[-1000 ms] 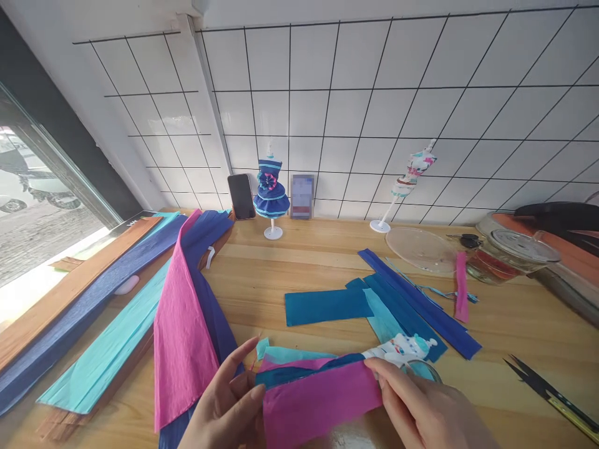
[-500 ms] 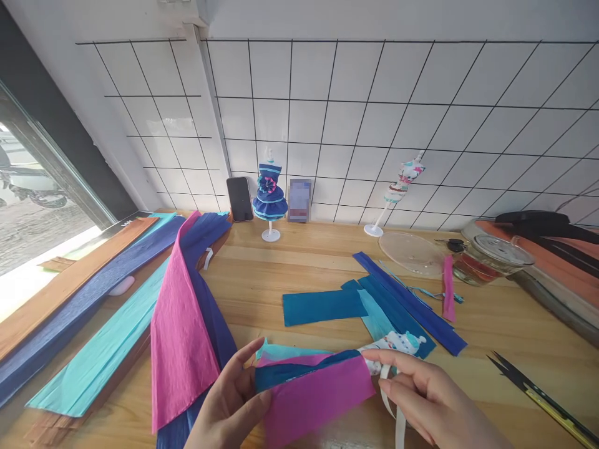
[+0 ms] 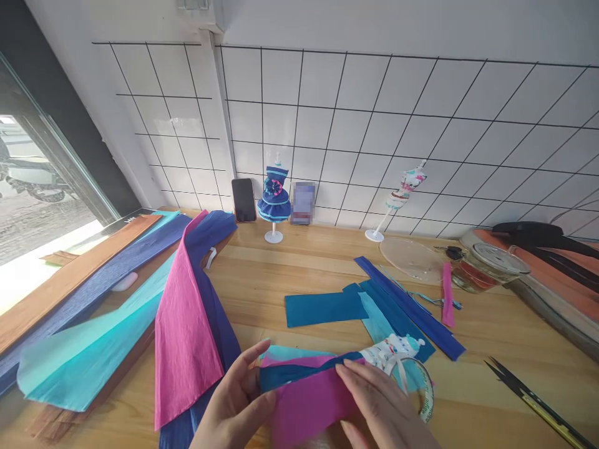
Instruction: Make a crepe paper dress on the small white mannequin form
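Layered crepe paper lies low in the middle: a pink crepe paper strip in front, with a dark teal strip and light turquoise paper behind it. My left hand grips the left end between thumb and fingers. Closed over the right part is my right hand, its fingertips pressing on the upper edge of the pink strip. A small white patterned dress form sticks out to the right of the paper, lying on its side. Beside it a tape roll stands partly behind my right hand, with a white strip running to the form.
Teal and blue paper pieces lie beyond my hands. Long crepe strips cover the left side. Black-and-yellow scissors rest at right. A dressed mini form, a phone and a second form stand near the tiled wall.
My right hand has let go of the white tape strip and moved left onto the paper. The tape roll now shows beside the form. My left hand keeps its grip.
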The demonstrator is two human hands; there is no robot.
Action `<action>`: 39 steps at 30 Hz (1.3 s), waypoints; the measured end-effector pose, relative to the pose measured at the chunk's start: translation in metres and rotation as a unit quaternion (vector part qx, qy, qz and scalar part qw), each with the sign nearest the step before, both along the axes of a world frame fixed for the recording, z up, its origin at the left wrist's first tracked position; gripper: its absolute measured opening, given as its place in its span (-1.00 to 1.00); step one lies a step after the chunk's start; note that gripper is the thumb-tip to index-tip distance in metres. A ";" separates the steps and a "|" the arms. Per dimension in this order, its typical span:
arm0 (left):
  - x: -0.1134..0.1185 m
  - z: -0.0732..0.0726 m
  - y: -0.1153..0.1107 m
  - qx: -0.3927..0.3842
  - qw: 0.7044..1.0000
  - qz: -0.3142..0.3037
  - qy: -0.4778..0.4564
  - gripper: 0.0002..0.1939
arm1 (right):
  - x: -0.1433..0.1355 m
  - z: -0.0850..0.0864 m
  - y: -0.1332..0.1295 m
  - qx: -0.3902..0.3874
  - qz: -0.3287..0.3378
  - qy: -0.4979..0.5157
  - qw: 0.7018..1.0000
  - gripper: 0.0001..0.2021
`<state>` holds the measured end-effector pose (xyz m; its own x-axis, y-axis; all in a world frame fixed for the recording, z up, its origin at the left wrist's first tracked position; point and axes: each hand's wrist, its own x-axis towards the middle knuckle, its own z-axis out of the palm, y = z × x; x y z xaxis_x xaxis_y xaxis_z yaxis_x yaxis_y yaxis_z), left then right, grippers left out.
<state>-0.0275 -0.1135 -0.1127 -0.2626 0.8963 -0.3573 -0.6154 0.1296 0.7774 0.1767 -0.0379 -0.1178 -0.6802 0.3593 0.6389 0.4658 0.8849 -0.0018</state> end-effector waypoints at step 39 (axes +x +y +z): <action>-0.003 0.020 -0.010 -0.064 0.994 0.027 0.085 -0.29 | 0.113 -0.012 0.016 -0.130 -0.259 0.010 0.957 -0.84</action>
